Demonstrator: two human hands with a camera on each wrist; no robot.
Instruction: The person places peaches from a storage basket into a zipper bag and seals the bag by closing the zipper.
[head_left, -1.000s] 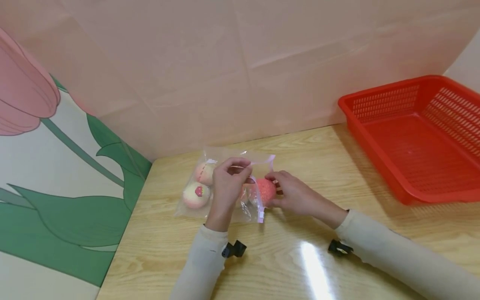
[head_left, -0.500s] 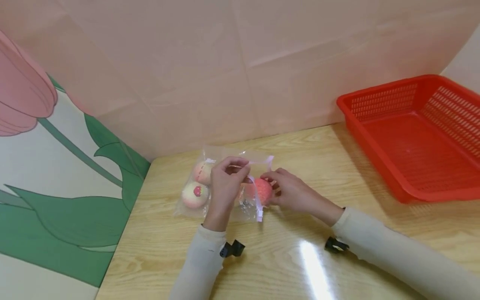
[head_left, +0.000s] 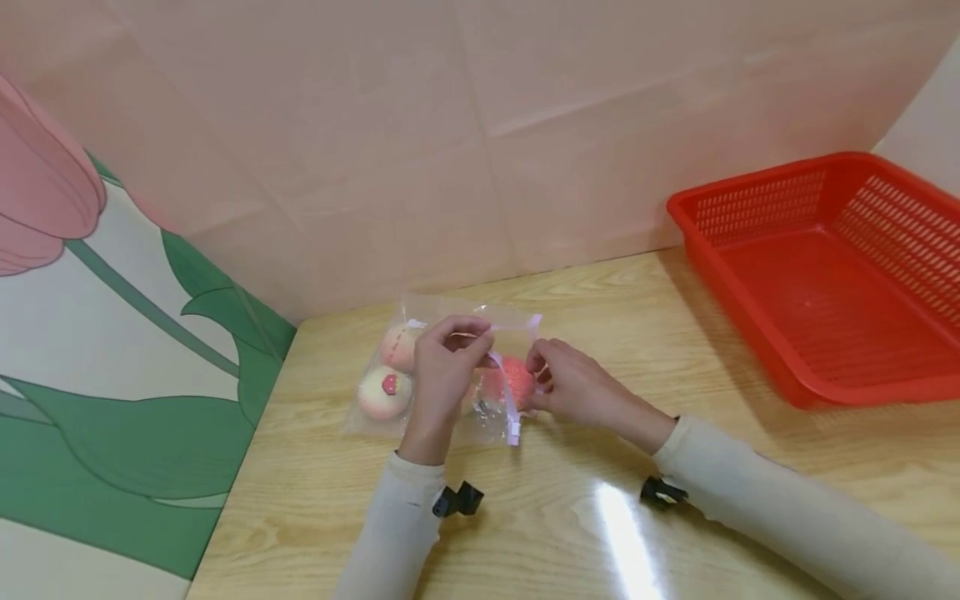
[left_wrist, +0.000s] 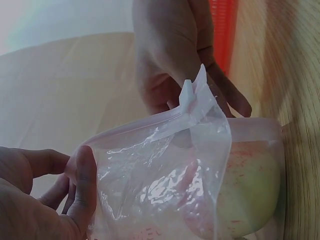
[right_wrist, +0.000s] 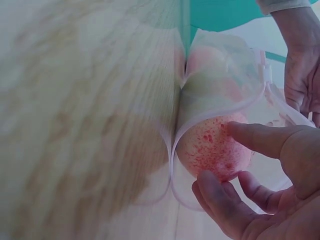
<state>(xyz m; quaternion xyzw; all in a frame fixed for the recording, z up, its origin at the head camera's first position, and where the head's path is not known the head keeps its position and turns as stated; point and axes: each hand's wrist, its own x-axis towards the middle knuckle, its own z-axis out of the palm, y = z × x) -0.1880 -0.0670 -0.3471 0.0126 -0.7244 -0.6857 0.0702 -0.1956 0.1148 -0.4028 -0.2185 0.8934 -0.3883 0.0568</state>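
A clear zip bag [head_left: 465, 425] with a lilac zip edge lies on the table, its mouth facing right. My left hand [head_left: 442, 362] pinches the upper edge of the mouth between thumb and fingers, lifting it. In the right wrist view, a pink-speckled ball [right_wrist: 212, 147] sits inside the open mouth. My right hand [right_wrist: 280, 175] holds this ball, thumb on one side and fingertips on the other. Deeper in the bag are a cream-and-pink ball [head_left: 382, 396] with a small pink cupcake picture and a peach-coloured ball [head_left: 400, 347] with a red dashed line. My left hand hides the bag's middle.
A red plastic basket [head_left: 795, 383] stands on the right of the wooden table [head_left: 600, 308]. Behind the table is a pinkish wall covering [head_left: 375, 167]. A panel with a painted tulip [head_left: 45, 167] borders the left side.
My right hand has moved left with the pink-speckled ball, which has gone further into the bag's mouth. My left hand keeps its pinch on the bag's edge.
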